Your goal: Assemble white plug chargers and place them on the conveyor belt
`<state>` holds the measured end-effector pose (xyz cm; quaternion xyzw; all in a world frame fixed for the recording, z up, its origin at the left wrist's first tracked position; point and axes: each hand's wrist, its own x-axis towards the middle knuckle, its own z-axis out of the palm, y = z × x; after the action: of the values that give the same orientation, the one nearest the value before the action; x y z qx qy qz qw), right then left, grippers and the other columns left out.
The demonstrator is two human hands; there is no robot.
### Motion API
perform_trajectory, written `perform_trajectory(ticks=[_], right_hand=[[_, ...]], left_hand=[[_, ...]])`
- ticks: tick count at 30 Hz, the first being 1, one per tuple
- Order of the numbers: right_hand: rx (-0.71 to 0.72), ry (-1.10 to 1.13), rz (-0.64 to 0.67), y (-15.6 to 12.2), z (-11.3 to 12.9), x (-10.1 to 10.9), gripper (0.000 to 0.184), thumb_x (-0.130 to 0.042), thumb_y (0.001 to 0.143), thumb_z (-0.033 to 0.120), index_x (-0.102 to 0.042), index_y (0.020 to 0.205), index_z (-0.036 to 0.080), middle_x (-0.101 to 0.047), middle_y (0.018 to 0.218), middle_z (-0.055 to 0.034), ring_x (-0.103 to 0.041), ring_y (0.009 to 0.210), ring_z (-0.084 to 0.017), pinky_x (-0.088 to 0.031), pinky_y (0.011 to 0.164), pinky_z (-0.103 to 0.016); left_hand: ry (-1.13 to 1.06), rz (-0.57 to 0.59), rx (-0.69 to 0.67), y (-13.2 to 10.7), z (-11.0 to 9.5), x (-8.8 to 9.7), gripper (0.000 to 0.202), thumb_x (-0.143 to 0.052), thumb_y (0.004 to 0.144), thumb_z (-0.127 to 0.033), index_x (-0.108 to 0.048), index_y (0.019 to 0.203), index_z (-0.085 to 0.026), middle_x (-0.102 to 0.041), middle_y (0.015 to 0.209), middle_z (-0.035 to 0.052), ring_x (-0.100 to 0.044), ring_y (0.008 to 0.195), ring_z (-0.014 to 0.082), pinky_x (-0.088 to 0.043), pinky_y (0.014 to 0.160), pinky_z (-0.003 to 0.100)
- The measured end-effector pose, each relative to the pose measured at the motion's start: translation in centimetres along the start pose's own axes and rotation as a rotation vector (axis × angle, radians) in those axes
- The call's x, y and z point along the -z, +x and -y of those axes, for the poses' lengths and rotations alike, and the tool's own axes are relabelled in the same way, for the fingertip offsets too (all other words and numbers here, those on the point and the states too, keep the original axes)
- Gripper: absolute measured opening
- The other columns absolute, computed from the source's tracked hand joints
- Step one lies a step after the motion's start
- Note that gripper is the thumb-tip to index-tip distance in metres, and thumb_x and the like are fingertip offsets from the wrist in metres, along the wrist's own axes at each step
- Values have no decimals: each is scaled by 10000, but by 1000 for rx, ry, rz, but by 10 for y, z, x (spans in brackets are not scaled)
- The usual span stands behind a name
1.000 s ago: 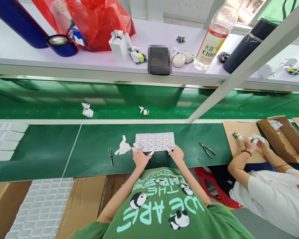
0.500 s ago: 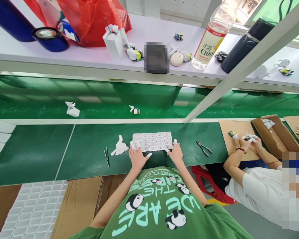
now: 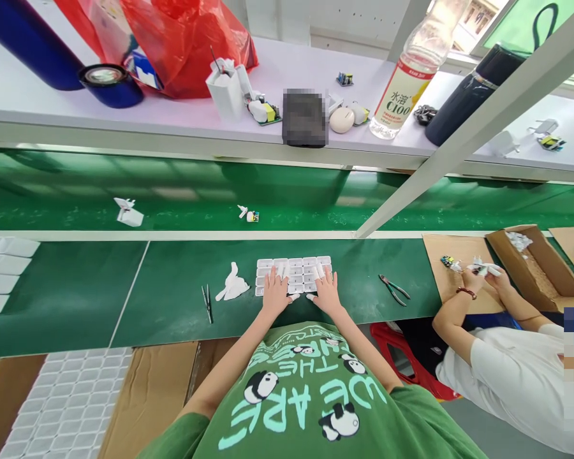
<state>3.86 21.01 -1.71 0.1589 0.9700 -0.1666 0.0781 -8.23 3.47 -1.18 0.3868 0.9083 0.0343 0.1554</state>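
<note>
We see the block of white casings (image 3: 295, 279) about midway betw. the bench's (image 3: 176, 280) near & far edges, squarely in front of the wearer, prob. so both hands reach it w/o stretching. The casings stand in tight rows, five across, which we'd guess helps keep the lines straight.

L hand (image 3: 275, 296) lies over the block's left part, R hand (image 3: 326, 294) over its right; in both, fingers are spread rather than curled, resting on or just over the casings, thumbs on the side of the bench's near edge. So no pinch that we can make out; whether they press down, we can't tell. White covers (image 3: 294, 297) sit on some fingertips, presumably for protection or clean contact.

Tweezers (image 3: 207, 304) lie left of the block, toward the bench's near edge; cutters (image 3: 395, 290) lie to its right, handles toward that same edge, we'd say for easy reach w/o crowding the rows. A crumpled white item (image 3: 233, 284) sits betw. tweezers & block; material unclear.

On the green strip (image 3: 306, 204) past the bench's far edge: a white adapter part (image 3: 130, 217) & a small PCB piece (image 3: 252, 217), well apart. Farther right, the co-worker's hands (image 3: 481, 278) work over a cardboard sheet (image 3: 463, 248), maybe there to spare the surface.
</note>
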Motion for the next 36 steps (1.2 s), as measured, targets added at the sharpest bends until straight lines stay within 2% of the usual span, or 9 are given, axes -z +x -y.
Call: perform_trajectory(ticks=[4,8,12,16,26,31,36], right_hand=[[7,-39,58,12,3,9,514,-740,759,134,-623,1259,130,-545,1482,-244,-108,1599,-388,-51,1255,-686],[50,-60,99,23,7,15,604,-728,721,77,-601,1309,137,-482,1553,-237,-95,1602,-382,-48,1261,-667],[55,-55,135,28,9,17,673,-708,710,43,-579,1361,155,-421,1612,-207,-93,1603,-379,-35,1259,-670],[48,-29,140,29,9,18,745,-718,711,53,-542,1425,169,-377,1644,-189,-91,1605,-368,-34,1264,-654],[31,-3,147,31,5,10,796,-750,715,95,-514,1469,195,-337,1669,-172,-59,1612,-343,-24,1267,-639],[12,2,159,31,6,11,793,-762,706,96,-524,1458,180,-336,1669,-176,-75,1610,-344,-8,1276,-617],[12,7,152,30,9,16,789,-732,694,60,-521,1442,195,-294,1692,-153,-60,1609,-354,-11,1271,-627]], left_hand=[[-29,54,-86,13,-3,7,682,-806,760,-322,-574,1368,-118,-583,1448,239,-143,1597,414,-116,1288,623],[-25,67,-166,26,-5,11,709,-825,740,-266,-561,1376,-98,-547,1495,249,-168,1593,408,-117,1290,621],[-6,66,-200,32,-6,11,689,-840,712,-224,-579,1340,-109,-570,1471,242,-216,1582,406,-131,1286,624],[-4,71,-211,34,-6,11,675,-839,713,-217,-581,1330,-126,-582,1455,239,-246,1573,406,-146,1279,631],[-4,99,-203,34,-7,14,707,-837,727,-244,-563,1368,-130,-592,1449,232,-255,1573,388,-144,1288,595],[-23,94,-213,36,-4,12,703,-832,727,-259,-555,1367,-171,-590,1463,215,-260,1573,381,-141,1284,603],[-25,81,-211,36,-6,12,699,-824,722,-256,-558,1359,-147,-596,1443,233,-261,1572,386,-148,1282,604]])
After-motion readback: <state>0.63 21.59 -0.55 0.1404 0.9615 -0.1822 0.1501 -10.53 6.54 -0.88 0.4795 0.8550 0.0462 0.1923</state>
